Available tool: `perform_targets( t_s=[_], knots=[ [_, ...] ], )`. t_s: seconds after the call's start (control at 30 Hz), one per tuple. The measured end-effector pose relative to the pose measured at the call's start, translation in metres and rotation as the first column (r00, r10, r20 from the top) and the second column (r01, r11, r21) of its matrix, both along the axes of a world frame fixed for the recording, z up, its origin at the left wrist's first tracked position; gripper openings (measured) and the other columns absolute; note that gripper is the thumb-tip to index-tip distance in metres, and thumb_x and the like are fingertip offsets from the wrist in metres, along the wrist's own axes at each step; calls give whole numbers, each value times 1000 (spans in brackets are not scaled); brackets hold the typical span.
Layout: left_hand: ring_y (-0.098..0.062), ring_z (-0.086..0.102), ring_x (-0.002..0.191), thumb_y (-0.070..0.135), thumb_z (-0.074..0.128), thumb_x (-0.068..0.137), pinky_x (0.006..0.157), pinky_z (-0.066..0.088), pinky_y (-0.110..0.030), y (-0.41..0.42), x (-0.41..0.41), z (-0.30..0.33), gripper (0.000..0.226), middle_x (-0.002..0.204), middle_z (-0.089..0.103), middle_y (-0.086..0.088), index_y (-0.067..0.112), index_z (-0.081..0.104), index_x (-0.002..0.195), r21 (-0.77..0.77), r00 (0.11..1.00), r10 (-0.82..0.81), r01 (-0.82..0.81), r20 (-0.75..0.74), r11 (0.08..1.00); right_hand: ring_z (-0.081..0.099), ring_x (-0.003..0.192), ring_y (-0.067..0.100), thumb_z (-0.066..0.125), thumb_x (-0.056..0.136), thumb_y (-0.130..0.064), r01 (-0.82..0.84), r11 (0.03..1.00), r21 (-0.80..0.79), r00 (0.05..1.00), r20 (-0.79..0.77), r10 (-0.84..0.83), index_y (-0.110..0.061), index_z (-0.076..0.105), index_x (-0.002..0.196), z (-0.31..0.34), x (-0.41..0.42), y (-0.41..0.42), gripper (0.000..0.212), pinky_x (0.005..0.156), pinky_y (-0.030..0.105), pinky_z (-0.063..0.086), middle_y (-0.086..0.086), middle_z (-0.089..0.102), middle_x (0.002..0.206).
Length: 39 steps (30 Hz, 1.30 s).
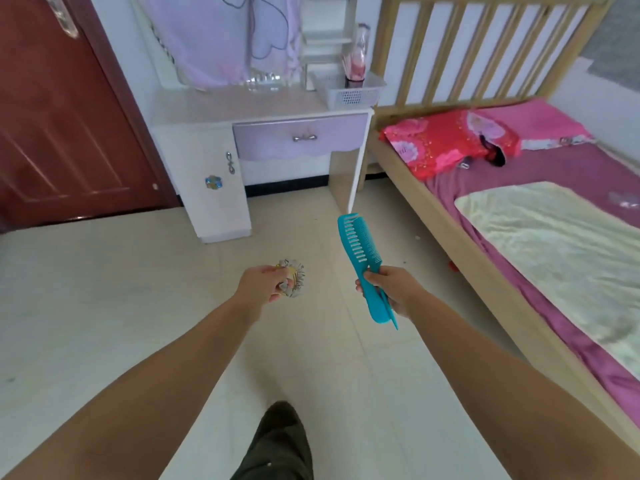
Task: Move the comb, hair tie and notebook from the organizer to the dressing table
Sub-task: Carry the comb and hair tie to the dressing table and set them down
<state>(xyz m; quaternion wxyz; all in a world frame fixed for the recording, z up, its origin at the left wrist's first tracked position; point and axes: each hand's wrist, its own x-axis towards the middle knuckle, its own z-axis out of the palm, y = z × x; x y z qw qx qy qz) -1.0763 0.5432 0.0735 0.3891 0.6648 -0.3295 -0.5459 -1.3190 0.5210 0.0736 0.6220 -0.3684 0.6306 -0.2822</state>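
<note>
My right hand grips a teal comb by its handle, teeth end pointing up and away from me. A patterned fabric hair tie sits in the closed fingers of my left hand. Both hands are held out over the tiled floor, well short of the dressing table, a white and lilac piece with a drawer, straight ahead. At the table's right end stands a white mesh organizer basket. No notebook shows in view.
A wooden bed with pink bedding and a red pillow fills the right side. A red-brown door is on the left. Small glass items and a pink bottle stand on the table. My leg shows below.
</note>
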Motion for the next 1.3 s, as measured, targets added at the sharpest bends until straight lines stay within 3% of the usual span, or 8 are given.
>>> perform_targets(
  t_s=[0.17, 0.23, 0.4, 0.53, 0.8, 1.0, 1.17, 1.3],
  knots=[
    [-13, 48, 54, 10, 62, 80, 56, 38, -21, -139, 39, 23, 13, 68, 59, -7, 10, 62, 68, -18, 996, -81, 81, 39, 997, 64, 87, 21, 57, 90, -22, -29, 1000, 8, 992, -122, 30, -5, 57, 111, 15, 43, -138, 26, 88, 34, 47, 9, 65, 101],
    [-8, 45, 46, 10, 63, 81, 52, 38, -18, -194, 48, 29, 7, 56, 56, 1, 9, 61, 74, -17, 994, -95, 96, 51, 995, 64, 86, 21, 58, 90, -22, -28, 1000, 8, 991, -128, 29, -6, 57, 110, 21, 54, -188, 26, 91, 36, 47, 9, 64, 102],
    [-14, 48, 61, 16, 66, 81, 70, 47, -29, -335, 62, 24, 15, 73, 57, -3, 7, 65, 93, -39, 993, -80, 83, 85, 996, 60, 96, 22, 61, 88, -25, -29, 1000, 6, 984, -177, 29, -7, 59, 109, 13, 74, -328, 28, 95, 36, 45, 8, 62, 103],
    [-13, 44, 56, 14, 65, 80, 57, 40, -23, -450, 74, 17, 16, 66, 53, -2, 5, 65, 93, -66, 995, -64, 69, 80, 995, 59, 92, 23, 65, 85, -23, -40, 999, -16, 984, -172, 37, -7, 60, 111, 2, 85, -448, 31, 87, 37, 46, 10, 62, 102],
    [-14, 41, 53, 8, 65, 79, 51, 34, -21, -655, 103, 26, 6, 60, 51, -6, 3, 63, 76, -64, 995, 5, 1, 103, 998, 57, 96, 26, 64, 86, -14, -73, 997, 0, 990, -118, 72, 0, 57, 119, 11, 122, -678, 37, 87, 38, 45, 11, 61, 101],
    [-22, 50, 66, 10, 63, 83, 62, 44, -29, -801, 115, 3, 16, 70, 53, -12, 9, 56, 68, -21, 997, 9, -7, 79, 1000, 60, 75, 22, 66, 84, -11, -19, 1000, -7, 993, -113, 18, 4, 61, 113, -10, 149, -815, 34, 72, 35, 47, 10, 65, 88],
    [-21, 56, 71, 10, 61, 84, 73, 53, -36, -908, 128, -28, 13, 73, 57, -11, 9, 60, 71, 61, 996, -31, 25, 86, 998, 56, 78, 27, 66, 83, -8, 13, 1000, 11, 981, -192, -11, 7, 62, 109, -43, 183, -909, 31, 73, 36, 46, 15, 61, 90],
    [-24, 58, 74, 13, 62, 84, 73, 55, -37, -968, 135, -47, 12, 82, 61, -14, 9, 62, 73, 155, 989, -99, 81, 112, 985, 55, 65, 18, 64, 83, -12, -2, 998, 60, 959, -283, 19, 4, 64, 107, -65, 209, -954, 28, 67, 31, 43, 12, 61, 88]
  ],
)
